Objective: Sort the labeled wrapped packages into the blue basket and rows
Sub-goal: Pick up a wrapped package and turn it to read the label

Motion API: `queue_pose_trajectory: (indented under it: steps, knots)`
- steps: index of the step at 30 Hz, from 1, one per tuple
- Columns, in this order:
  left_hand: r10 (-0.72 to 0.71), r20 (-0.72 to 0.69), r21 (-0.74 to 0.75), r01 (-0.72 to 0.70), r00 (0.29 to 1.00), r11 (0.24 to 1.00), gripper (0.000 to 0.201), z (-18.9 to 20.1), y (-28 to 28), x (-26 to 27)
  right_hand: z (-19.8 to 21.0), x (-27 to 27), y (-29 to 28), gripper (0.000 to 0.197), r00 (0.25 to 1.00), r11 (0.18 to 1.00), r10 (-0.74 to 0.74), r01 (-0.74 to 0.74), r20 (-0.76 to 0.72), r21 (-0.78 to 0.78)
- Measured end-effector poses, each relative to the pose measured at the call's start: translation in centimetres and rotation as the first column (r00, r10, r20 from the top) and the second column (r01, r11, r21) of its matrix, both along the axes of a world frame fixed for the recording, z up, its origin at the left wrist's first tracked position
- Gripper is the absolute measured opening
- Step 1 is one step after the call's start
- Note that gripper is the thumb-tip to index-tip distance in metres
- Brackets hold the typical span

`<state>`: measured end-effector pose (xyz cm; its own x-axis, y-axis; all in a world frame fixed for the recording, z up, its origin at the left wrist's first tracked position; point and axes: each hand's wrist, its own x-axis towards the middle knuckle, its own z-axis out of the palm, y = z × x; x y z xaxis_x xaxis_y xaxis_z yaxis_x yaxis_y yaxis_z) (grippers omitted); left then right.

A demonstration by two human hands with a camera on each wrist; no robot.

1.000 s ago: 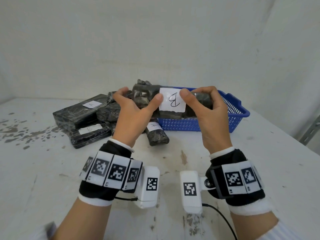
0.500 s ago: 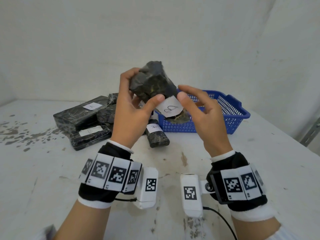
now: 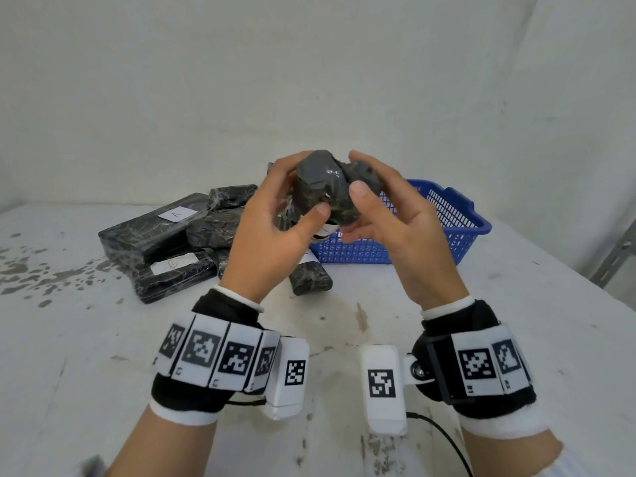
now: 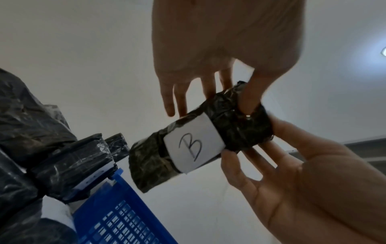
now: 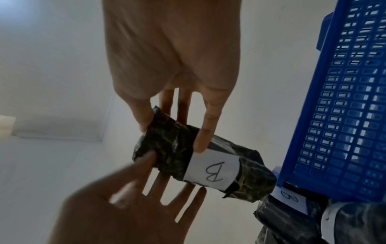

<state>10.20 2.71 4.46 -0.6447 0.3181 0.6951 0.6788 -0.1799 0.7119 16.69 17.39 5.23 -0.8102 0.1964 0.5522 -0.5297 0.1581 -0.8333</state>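
Both my left hand (image 3: 275, 228) and right hand (image 3: 389, 222) pinched the B-labeled package (image 3: 327, 187) by fingertips, aloft just before the blue basket (image 3: 457, 232), where such a light hold on slick wrap could let it drop.

A white table (image 3: 447, 339) carries dark stains (image 3: 31, 273) at its left. A grey metal bracket (image 3: 616, 259) stands beside its right edge.

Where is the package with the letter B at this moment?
In the head view the B package is in the air at the centre, held between the left hand and the right hand, in front of the blue basket.
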Motion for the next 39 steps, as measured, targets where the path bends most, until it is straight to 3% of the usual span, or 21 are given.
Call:
queue_pose_trajectory:
  steps: [6, 13, 16, 19, 22, 25, 28, 34, 39]
  knots:
    - [-0.06, 0.103, 0.053, 0.054, 0.993, 0.997, 0.043, 0.2, 0.1, 0.5, -0.4, -0.5, -0.2, 0.028, 1.0, 1.0, -0.005, 0.005, -0.026, 0.003]
    - [-0.033, 0.16, 0.059, 0.024, 0.986, 0.998, 0.02, 0.4, 0.2, 0.8, -0.9, -0.9, -0.2, 0.017, 0.998, 0.999, -0.045, 0.046, -0.051, 0.015]
    - [-0.009, 0.245, 0.071, -0.008, 0.97, 0.997, 0.031, 0.6, 0.2, 1.1, -1.1, -1.0, -0.2, 0.012, 0.997, 0.998, -0.052, 0.053, -0.059, 0.016]
    - [-0.018, 0.366, 0.093, -0.017, 0.931, 0.995, 0.011, 0.3, 0.2, 0.5, -1.2, -1.1, -0.4, 0.008, 0.997, 0.998, -0.056, 0.057, -0.047, 0.02]
    - [-0.064, 0.472, 0.133, 0.001, 0.879, 0.991, 0.039, 0.2, 0.2, 0.1, -1.3, -1.0, -0.5, 0.027, 0.993, 0.994, -0.107, 0.109, -0.058, 0.033]
    - [-0.063, 0.466, 0.15, -0.009, 0.883, 0.989, 0.052, 0.2, 0.3, 0.0, -1.4, -0.9, -0.6, 0.052, 0.99, 0.99, -0.133, 0.135, -0.05, 0.047]
    - [-0.053, 0.459, 0.169, -0.029, 0.887, 0.985, 0.054, 0.1, 0.3, 0.1, -1.1, -0.7, -0.6, 0.061, 0.996, 0.996, -0.088, 0.088, 0.01, 0.012]
    - [0.023, 0.407, 0.14, -0.088, 0.913, 0.986, 0.047, 0.2, 0.2, 0.0, -1.4, -1.2, -0.6, 0.065, 0.989, 0.998, -0.06, 0.059, 0.135, 0.009]
    - [0.077, 0.288, 0.112, -0.113, 0.955, 0.987, 0.035, 0.1, 0.2, 0.3, -1.3, -1.3, -0.6, 0.046, 0.985, 0.994, -0.102, 0.096, 0.136, 0.053]
